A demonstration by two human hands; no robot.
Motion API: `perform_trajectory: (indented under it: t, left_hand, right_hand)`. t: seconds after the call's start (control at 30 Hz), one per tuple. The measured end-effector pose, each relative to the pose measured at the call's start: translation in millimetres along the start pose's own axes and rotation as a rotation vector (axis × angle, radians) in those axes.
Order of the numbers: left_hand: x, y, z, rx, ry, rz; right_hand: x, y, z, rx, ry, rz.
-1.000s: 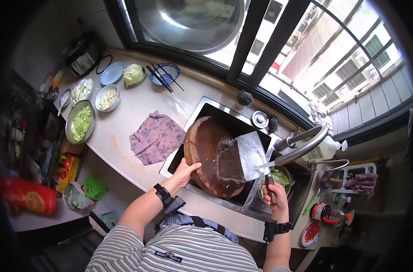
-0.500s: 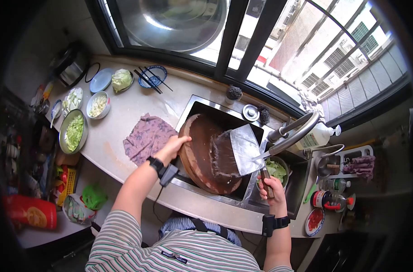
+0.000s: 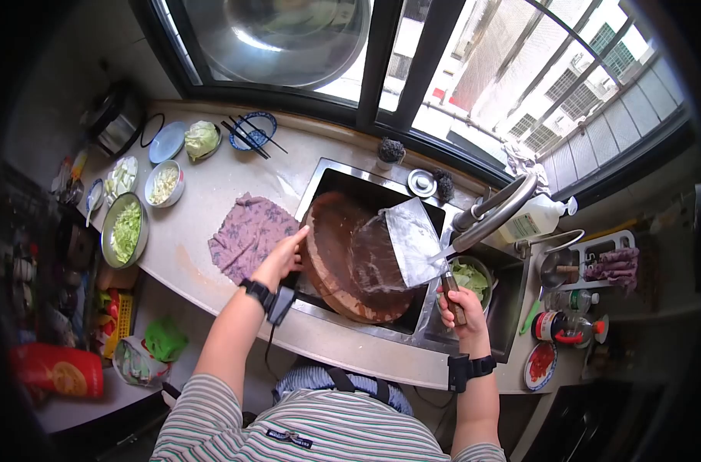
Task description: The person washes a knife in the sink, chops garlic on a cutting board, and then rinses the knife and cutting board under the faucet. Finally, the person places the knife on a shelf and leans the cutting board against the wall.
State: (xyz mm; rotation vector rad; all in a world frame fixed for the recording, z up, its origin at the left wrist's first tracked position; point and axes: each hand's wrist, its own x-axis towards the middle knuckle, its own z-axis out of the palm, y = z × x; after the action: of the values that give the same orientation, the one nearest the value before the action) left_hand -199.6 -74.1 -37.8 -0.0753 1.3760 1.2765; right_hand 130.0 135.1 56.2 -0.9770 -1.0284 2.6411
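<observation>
A thick round wooden chopping board (image 3: 331,269) leans in the sink basin (image 3: 325,174), its surface wet. My left hand (image 3: 287,256) grips its left rim, the thumb on top and the fingers at the side. In my right hand (image 3: 466,309) is the wooden handle of a cleaver (image 3: 413,242), fingers wrapped around it. The broad blade lies tilted under the faucet (image 3: 498,214), and water spreads off it onto the board. Behind the handle, a bowl of leafy greens (image 3: 470,279) stands in the right basin, partly hidden.
A purple cloth (image 3: 250,235) lies left of the sink. Further left are a bowl of shredded greens (image 3: 125,229), a bowl of chopped white pieces (image 3: 165,183) and a cabbage (image 3: 202,140). Bottles (image 3: 558,327) and a plate of red food (image 3: 540,365) stand at right.
The cleaver blade has shifted slightly under the faucet, and the water's spread on the board looks different. My left hand has changed its hold on the rim a little.
</observation>
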Motion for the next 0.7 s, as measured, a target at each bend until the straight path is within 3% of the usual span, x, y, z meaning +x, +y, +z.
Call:
perform_trajectory:
  t: [0.07,0.17,0.33,0.47,0.53,0.7]
  left_hand:
    - [24,-2,-9,0.008,-0.031,-0.030]
    - [28,-8,-1,-0.049,-0.019,0.092]
    - [-38,-44,69,-0.116,0.132,0.391]
    - [-38,-80,69,-0.249,0.089,0.371]
    - [-40,-84,60,-0.359,-0.028,0.305]
    - [-41,-80,51,-0.170,0.000,0.205]
  right_hand:
    - [0,0,1,-0.009,0.003,-0.006]
    - [-2,0,2,-0.019,0.002,-0.012]
    - [-1,-2,2,-0.008,-0.009,0.000]
    - [5,-4,4,-0.007,-0.022,0.000]
    - [7,-2,5,-0.012,-0.005,0.009]
    - [17,-3,12,-0.055,-0.049,0.010]
